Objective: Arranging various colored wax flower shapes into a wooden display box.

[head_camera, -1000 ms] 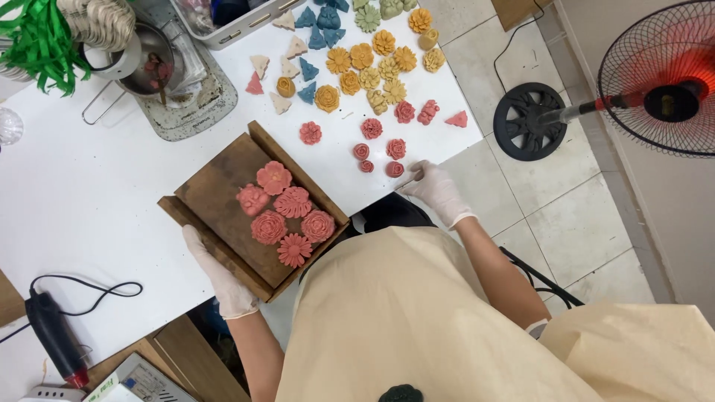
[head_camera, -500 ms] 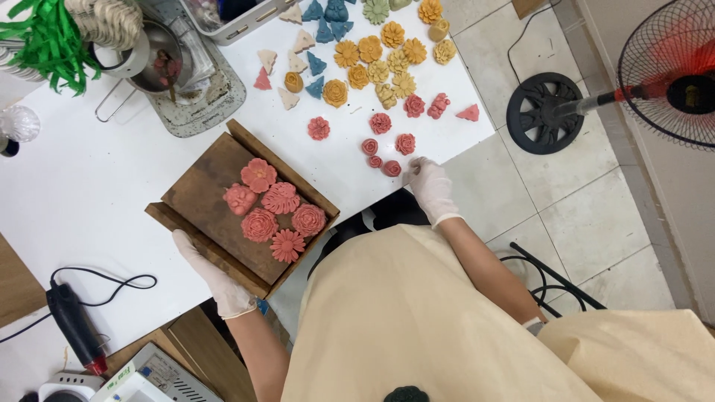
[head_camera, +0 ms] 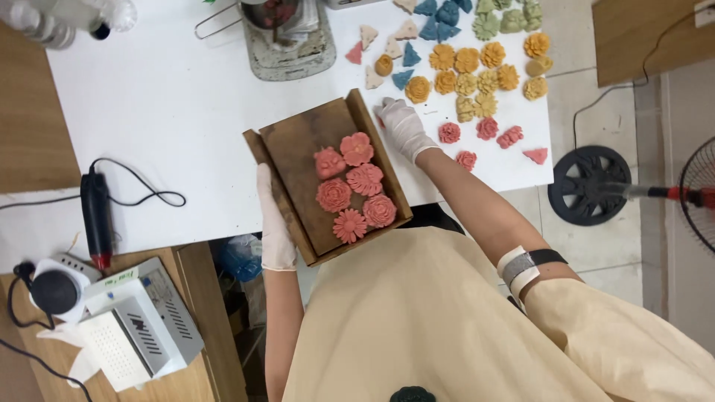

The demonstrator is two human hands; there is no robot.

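Holding six pink flower-shaped pieces [head_camera: 350, 186], the wooden tray [head_camera: 298, 149] sits tilted over the near edge of the white bench [head_camera: 164, 112], half of its floor bare. Judging by that, the tray is partly filled, while four more pink pieces [head_camera: 488, 128] lie on the bench to the right, well apart from it.

The left hand [head_camera: 274, 223], in a thin pale glove, is closed around the tray's left wall. The right hand [head_camera: 404, 125], gloved the same, rests just beside the tray's far right corner, fingers loosely curled; whether it has hold of anything I cannot tell.

The tray is dark, worn board with low raised sides. The pieces look matt and chalky, pressed with petal patterns: rounded roses and one daisy shape.

Farther out lie yellow flower pieces [head_camera: 477, 71], blue ones [head_camera: 439, 18], pale green ones [head_camera: 506, 15] and small triangular ones. A black corded tool [head_camera: 97, 216] lies at the left, and a fan base [head_camera: 588, 186] stands on the tiled floor.
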